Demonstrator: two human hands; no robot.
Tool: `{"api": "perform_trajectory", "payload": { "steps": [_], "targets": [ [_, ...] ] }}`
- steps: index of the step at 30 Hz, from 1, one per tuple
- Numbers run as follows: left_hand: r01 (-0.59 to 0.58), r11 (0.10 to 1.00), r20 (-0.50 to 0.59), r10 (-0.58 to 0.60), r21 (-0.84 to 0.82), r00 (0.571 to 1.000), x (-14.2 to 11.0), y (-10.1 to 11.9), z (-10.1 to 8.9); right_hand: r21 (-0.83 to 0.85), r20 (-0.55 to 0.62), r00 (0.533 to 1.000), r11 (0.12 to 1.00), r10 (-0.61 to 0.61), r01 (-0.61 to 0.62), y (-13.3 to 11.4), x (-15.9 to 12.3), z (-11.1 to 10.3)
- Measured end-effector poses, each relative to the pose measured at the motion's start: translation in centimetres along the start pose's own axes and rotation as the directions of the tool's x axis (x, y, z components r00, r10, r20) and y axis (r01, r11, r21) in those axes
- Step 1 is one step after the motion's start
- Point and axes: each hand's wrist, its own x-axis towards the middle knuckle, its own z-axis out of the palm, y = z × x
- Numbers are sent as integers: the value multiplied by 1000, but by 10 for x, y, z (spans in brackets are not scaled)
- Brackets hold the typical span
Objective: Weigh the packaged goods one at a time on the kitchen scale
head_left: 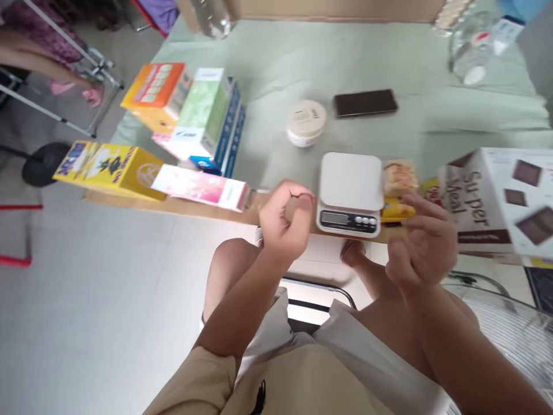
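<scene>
Just left of the white kitchen scale [351,182], my left hand [286,222] is closed, its thumb and forefinger tips together in a ring; I see nothing in it. The scale's platform is bare, with a dark display and buttons on the front. My right hand [421,245] is slightly blurred on the other side, its fingers loosely bent and apart, holding nothing visible. Its fingertips are nearest a yellow packet [395,210]; whether they touch it I cannot tell. A small wrapped snack block [400,177] lies behind that packet, right against the scale's side.
A round white tub [306,123] and a black phone [365,103] lie behind the scale. Several cartons stand left, including a yellow box [110,169] and a pink box [201,187]. A large "Super Meal" box [496,202] stands right. A clear bottle [472,57] is farther back.
</scene>
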Motion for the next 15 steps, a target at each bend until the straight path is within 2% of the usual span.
{"api": "perform_trajectory", "payload": {
  "steps": [2, 3, 5, 7, 9, 11, 13, 15],
  "targets": [
    [-92, 990, -161, 109, 107, 981, 6, -13, -30, -23, 190, 981, 999, 41, -37, -16, 9, 34],
    [-129, 979, -226, 163, 155, 960, 9, -18, -43, -47, 294, 954, 998, 51, -39, -25, 16, 52],
    [-161, 960, -323, 230, 227, 918, 18, -27, -70, -80, 493, 868, 996, 64, -28, -45, 31, 92],
    [-107, 956, -411, 216, 272, 886, 27, -33, -95, -77, 643, 762, 996, 75, -33, -65, 49, 131],
    [-10, 957, -522, 166, 289, 837, 36, -38, -118, -86, 744, 662, 995, 93, -43, -84, 63, 166],
    [91, 959, -627, 103, 269, 773, 43, -42, -133, -125, 797, 593, 992, 117, -28, -97, 71, 194],
    [152, 960, -684, 54, 237, 727, 47, -46, -141, -165, 808, 575, 986, 129, 11, -103, 72, 212],
    [182, 956, -671, 21, 231, 741, 50, -50, -143, -171, 783, 615, 983, 92, 70, -103, 69, 221]
  ]
}}
